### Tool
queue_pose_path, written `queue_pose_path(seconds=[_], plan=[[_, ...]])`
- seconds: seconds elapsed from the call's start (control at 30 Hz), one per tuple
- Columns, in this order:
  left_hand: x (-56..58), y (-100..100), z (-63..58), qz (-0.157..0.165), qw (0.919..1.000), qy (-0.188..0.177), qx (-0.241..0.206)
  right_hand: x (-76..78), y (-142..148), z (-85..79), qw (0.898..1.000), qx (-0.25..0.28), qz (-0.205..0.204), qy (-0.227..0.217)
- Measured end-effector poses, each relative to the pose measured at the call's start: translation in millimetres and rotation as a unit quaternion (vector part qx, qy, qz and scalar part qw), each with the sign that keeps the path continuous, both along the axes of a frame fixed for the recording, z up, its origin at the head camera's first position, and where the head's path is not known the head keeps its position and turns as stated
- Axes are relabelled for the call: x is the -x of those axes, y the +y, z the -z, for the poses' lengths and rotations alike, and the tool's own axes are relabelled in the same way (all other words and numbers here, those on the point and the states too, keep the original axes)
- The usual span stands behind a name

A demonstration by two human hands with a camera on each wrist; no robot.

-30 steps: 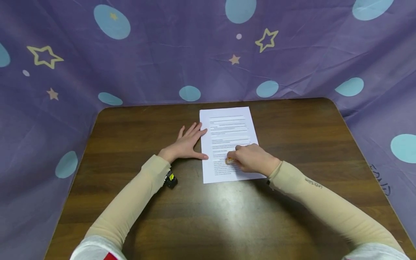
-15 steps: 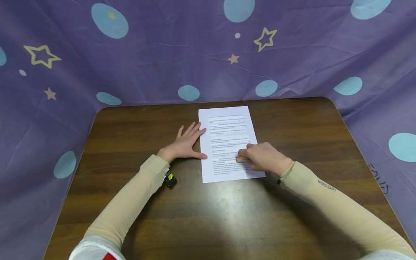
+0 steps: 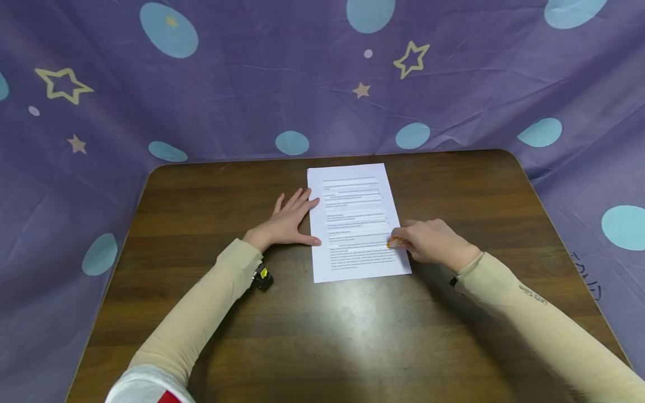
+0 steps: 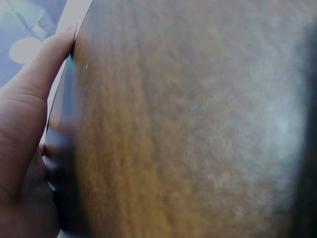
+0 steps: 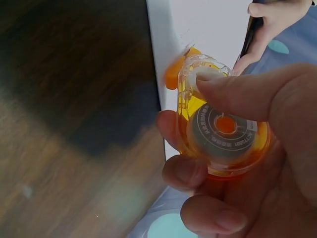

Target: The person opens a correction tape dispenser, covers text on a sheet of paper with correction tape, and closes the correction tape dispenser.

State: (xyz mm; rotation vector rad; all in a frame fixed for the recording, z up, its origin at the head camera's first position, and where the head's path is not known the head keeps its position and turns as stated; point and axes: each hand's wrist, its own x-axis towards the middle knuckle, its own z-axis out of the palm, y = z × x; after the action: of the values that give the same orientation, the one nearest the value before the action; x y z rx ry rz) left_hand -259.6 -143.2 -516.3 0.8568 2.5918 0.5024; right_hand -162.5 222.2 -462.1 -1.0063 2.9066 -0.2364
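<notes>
A printed white sheet of paper lies on the wooden table, with pale white strips across several of its text lines. My left hand rests with fingers spread along the sheet's left edge, thumb and fingertips on the paper. Over the sheet's right edge, my right hand grips an orange, see-through correction tape. In the right wrist view the thumb presses on its upper side, while the other fingers curl beneath. Its tip points at the paper, beside an orange cap; whether the tip touches cannot be made out.
The brown wooden table extends around the sheet on all sides. A purple curtain with stars and blue spots hangs behind the table and at both sides. A small black wrist camera sits under the left wrist.
My right hand has slid rightward with the correction tape, from the middle of the lower text to the sheet's right edge. The left hand and the paper have stayed in place.
</notes>
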Motion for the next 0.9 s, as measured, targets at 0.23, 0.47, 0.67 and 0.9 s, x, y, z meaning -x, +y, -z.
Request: queue_pose_path(seconds=[0.23,0.47,0.67,0.9], plan=[[-0.7,-0.3,-2.1,0.004,0.9999,0.005,-0.008,-0.7,7.0,0.4,1.000,0.002,0.002,0.010],[-1.5,-0.8,-2.6,0.007,0.9999,0.002,-0.009,-1.4,7.7,1.1,1.000,-0.001,0.005,0.004],[-1.9,-0.4,-2.4,0.007,0.9999,0.002,-0.015,-2.1,10.2,1.4,1.000,-0.006,0.011,-0.006],[-2.1,-0.2,-3.2,0.008,0.9996,0.001,-0.027,-2.0,11.4,2.0,1.000,-0.007,0.007,0.002]])
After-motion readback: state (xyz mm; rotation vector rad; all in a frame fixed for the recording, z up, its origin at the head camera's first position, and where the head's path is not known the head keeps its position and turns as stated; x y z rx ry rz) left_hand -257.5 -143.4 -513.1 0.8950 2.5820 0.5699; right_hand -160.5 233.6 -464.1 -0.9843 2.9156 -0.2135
